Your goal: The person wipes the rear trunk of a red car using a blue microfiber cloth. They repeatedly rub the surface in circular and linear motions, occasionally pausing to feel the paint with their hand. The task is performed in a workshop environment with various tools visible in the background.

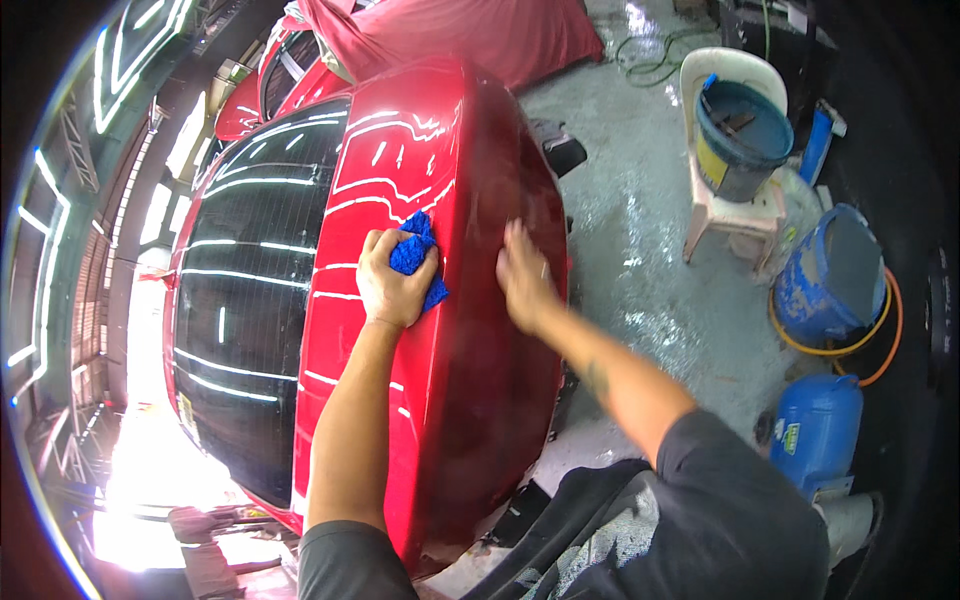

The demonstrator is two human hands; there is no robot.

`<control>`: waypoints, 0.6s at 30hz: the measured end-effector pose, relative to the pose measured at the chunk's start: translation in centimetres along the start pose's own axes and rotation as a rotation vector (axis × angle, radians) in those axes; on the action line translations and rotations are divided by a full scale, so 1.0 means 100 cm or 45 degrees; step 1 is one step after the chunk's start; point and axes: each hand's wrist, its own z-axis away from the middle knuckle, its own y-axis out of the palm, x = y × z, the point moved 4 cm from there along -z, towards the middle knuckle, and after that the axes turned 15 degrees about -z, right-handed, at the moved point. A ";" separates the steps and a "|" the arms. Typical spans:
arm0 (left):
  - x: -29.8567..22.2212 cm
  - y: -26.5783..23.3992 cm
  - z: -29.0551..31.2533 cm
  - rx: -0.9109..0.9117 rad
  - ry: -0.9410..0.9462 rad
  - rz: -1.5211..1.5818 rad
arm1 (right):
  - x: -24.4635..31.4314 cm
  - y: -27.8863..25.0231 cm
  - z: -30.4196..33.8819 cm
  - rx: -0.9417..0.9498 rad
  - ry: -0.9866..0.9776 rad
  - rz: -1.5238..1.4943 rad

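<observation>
Crumpled in my left hand (392,280), a bright blue cloth (412,252) rests on the glossy red trunk lid of a car (395,170). The fingers are closed round it, and part of it sticks out past them towards the lid's edge. My right hand (524,278) is at the car's darker rear face, its fingers stretched out with nothing visible in them. That hand is slightly blurred, and I cannot tell whether it touches the panel.
The dark rear window (255,260) lies left of the lid. A pink-red cover (480,35) drapes something beyond. On the right are a white plastic chair (735,215) bearing a bucket (745,130), a blue drum (815,275) with hoses, and a blue tank (815,425) on wet floor.
</observation>
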 end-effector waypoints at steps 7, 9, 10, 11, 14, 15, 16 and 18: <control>0.005 -0.001 0.002 -0.029 0.006 -0.101 | 0.042 -0.037 0.188 0.316 0.220 -0.358; 0.003 -0.010 -0.001 -0.032 -0.001 -0.077 | 0.036 -0.079 0.176 0.029 0.187 -0.441; 0.004 -0.012 0.001 -0.060 -0.015 -0.085 | 0.040 -0.107 0.173 -0.078 0.143 -0.234; -0.001 -0.013 -0.002 -0.022 -0.055 -0.102 | 0.028 -0.143 0.171 -0.163 0.081 -0.166; -0.007 -0.022 -0.003 -0.007 -0.100 -0.167 | 0.002 -0.253 0.198 -0.601 0.228 -0.122; 0.006 -0.021 0.012 0.060 -0.150 -0.199 | 0.019 -0.260 0.219 -0.774 0.551 -0.276; 0.001 -0.023 0.015 0.082 -0.181 -0.150 | 0.002 -0.302 0.237 -0.902 0.602 -0.284; -0.021 -0.017 0.017 0.168 -0.164 -0.104 | -0.032 -0.407 0.283 -1.171 0.491 -0.108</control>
